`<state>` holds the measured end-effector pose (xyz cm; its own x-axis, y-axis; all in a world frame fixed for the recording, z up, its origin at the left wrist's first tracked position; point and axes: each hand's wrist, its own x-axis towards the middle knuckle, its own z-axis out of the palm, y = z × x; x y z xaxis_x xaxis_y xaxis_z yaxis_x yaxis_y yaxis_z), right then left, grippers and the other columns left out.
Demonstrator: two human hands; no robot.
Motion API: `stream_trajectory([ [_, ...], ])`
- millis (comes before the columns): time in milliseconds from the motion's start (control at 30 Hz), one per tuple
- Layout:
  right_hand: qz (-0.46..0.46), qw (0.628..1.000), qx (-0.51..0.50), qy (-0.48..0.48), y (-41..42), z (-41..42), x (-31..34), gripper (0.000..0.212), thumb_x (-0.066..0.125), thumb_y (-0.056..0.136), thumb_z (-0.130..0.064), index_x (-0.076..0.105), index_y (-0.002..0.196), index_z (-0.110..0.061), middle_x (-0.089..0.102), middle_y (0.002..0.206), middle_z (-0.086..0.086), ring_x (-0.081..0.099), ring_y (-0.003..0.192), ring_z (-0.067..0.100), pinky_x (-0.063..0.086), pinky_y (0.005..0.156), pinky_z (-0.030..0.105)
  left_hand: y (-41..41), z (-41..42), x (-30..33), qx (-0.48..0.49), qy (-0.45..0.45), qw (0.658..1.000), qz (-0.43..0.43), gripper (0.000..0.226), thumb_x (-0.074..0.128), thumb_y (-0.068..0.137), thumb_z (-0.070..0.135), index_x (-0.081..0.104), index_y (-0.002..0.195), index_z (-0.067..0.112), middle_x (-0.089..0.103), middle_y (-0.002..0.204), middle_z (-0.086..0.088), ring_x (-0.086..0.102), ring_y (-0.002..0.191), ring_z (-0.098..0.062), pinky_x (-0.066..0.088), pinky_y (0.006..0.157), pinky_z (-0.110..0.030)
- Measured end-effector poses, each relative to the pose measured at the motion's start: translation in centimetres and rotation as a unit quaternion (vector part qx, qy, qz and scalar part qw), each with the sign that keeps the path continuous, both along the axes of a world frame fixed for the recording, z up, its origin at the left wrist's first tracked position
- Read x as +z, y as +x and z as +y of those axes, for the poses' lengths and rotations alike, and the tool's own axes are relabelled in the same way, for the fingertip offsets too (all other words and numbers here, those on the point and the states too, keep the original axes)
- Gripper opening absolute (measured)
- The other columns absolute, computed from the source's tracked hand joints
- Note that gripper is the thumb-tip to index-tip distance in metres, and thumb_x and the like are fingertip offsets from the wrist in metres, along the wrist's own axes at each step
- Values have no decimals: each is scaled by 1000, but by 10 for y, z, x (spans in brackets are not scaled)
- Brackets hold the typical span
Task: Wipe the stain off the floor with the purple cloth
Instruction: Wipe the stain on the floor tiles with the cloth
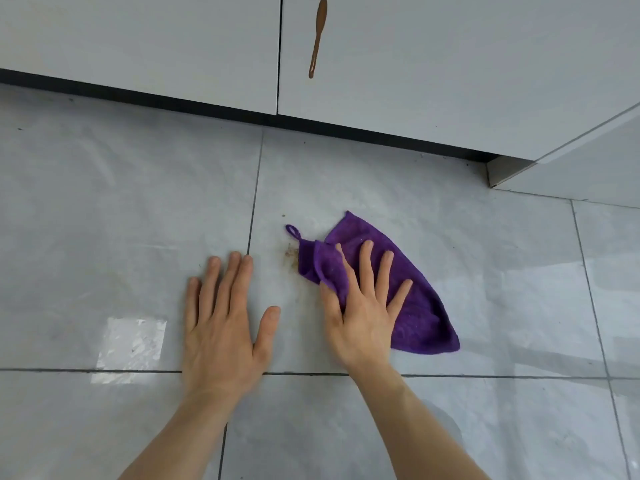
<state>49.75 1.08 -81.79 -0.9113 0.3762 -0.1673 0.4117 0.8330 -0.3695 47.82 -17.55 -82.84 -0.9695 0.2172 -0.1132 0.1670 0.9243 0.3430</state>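
The purple cloth [419, 306] lies crumpled on the grey tiled floor [485, 244], its hanging loop pointing up-left. My right hand [363, 306] presses flat on the cloth's left part, fingers spread, thumb tucked against a fold. A brownish stain [290, 253] shows on the tile just left of the cloth's edge, partly under it. My left hand [221, 323] rests palm-down on the bare floor to the left of the stain, fingers together, holding nothing.
White cabinet doors [433, 81] with a brown handle [318, 36] rise beyond a dark toe-kick. A cabinet corner [571, 168] juts out at the right. A bright reflection patch [131, 344] lies on the tile left of my left hand.
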Motion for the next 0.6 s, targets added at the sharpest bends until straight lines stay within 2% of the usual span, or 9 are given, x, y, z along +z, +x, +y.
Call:
stream_trajectory([
  [100, 15, 989, -8, -146, -51, -6, 5, 66, 15, 97, -66, 16, 158, -41, 1, 172, -16, -24, 155, 10, -26, 120, 54, -1, -1, 2, -3, -1, 1000, -10, 79, 13, 100, 62, 18, 164, 16, 22, 172, -1, 9, 162, -22, 14, 129, -53],
  [200, -10, 982, 31, -187, -80, -24, 8, 68, 2, 97, -69, 35, 151, -46, -4, 170, -18, -30, 152, 10, -33, 115, 52, -2, -1, 4, -8, -7, 1000, -19, 80, 11, 100, 63, 14, 164, 15, 19, 173, -1, 5, 162, -21, 13, 130, -53],
  [267, -4, 985, 32, -169, -85, -33, 8, 58, -1, 101, -61, 31, 150, -55, -2, 172, -13, -29, 153, 15, -33, 115, 54, -2, -1, 4, -6, -5, 1000, -25, 81, 10, 100, 64, 13, 165, 16, 18, 173, -1, 4, 162, -20, 13, 130, -52],
  [367, 26, 995, 28, -89, -83, -37, 2, 52, 14, 104, -57, 31, 153, -50, 8, 173, -4, -18, 157, 25, -21, 119, 64, -3, -1, 4, -3, 5, 1000, -29, 82, 10, 99, 65, 12, 165, 16, 19, 173, 0, 4, 162, -20, 12, 130, -52],
  [467, 5, 998, 58, 34, -82, -43, -5, 64, 20, 101, -68, 9, 159, -45, 5, 173, 3, -12, 158, 37, -7, 118, 74, -2, -1, 4, -3, 9, 1000, -24, 82, 11, 99, 65, 11, 165, 16, 18, 173, -1, 4, 162, -19, 12, 130, -51],
  [600, -6, 991, 93, 93, -78, -43, -7, 69, 18, 97, -75, 8, 159, -46, 6, 173, 8, -6, 157, 43, 2, 115, 79, -3, -2, 3, 1, 10, 1000, -24, 81, 12, 100, 64, 10, 165, 16, 19, 173, -2, 3, 162, -19, 10, 130, -50],
])
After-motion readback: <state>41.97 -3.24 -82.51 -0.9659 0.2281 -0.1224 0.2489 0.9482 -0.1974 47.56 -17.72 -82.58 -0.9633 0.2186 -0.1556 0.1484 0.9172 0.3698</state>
